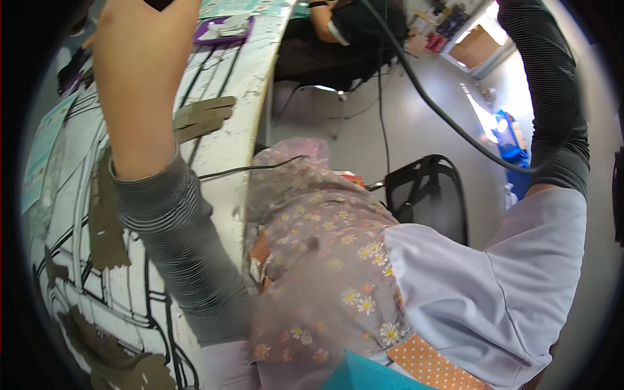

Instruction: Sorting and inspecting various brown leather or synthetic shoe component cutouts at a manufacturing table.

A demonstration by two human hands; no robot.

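My left hand is raised above the table at the upper left, close to the camera. Its fingers run past the top edge, so their shape is hidden. A small dark patch shows beside the hand at that edge, too little to name. My right arm, in a ribbed dark sleeve, reaches up along the right side, and its hand lies outside the picture. Nearest below my left hand is a stack of olive-brown flat strips on the table. More olive-brown pieces lie beside my left forearm.
The white table with black lines fills the left. A purple tray holds white pieces. A thin black cord crosses the table edge. A thick dark cable hangs at right. A black chair stands behind; another person sits beyond.
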